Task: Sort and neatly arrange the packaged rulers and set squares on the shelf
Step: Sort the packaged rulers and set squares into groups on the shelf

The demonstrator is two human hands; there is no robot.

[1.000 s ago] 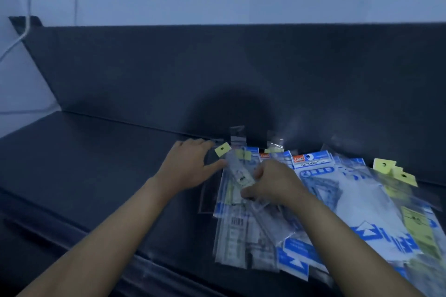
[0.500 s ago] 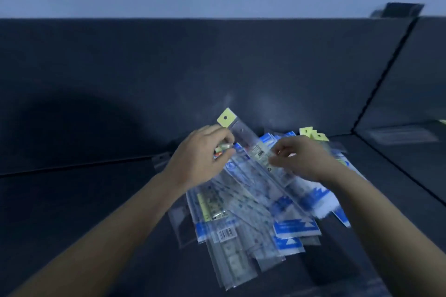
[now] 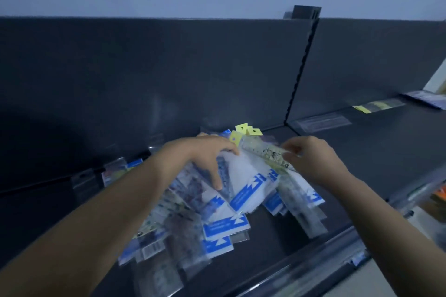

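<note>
Nearest the camera, the loose pile (image 3: 224,202) of clear and blue-and-white packets fans out across the dark shelf (image 3: 48,200), its near ends unaligned and overlapping at odd angles.

On top of the pile, toward its middle, the left hand (image 3: 202,154) lies with fingers spread, pressing the packets down. Half a second ago it was pinching the tagged end of a narrow ruler packet (image 3: 263,152); it has let go.

That ruler packet is now held by the right hand (image 3: 313,161) alone, pinched between thumb and fingertips, lifted just above the pile's far right edge and slanting toward its right. Earlier it hung over the pile's centre between both hands.

I judge that one ruler has been singled out and is on its way to a spot of its own, while the left hand keeps the rest from sliding. Most of the sorting is still undone.

At the pile's far end a few yellow tags (image 3: 251,130) stick up against the back panel (image 3: 169,67). Well to the right of the pile, on the next shelf bay, a lone packet (image 3: 379,105) with a yellow tag lies flat, possibly the start of a ruler row.
</note>
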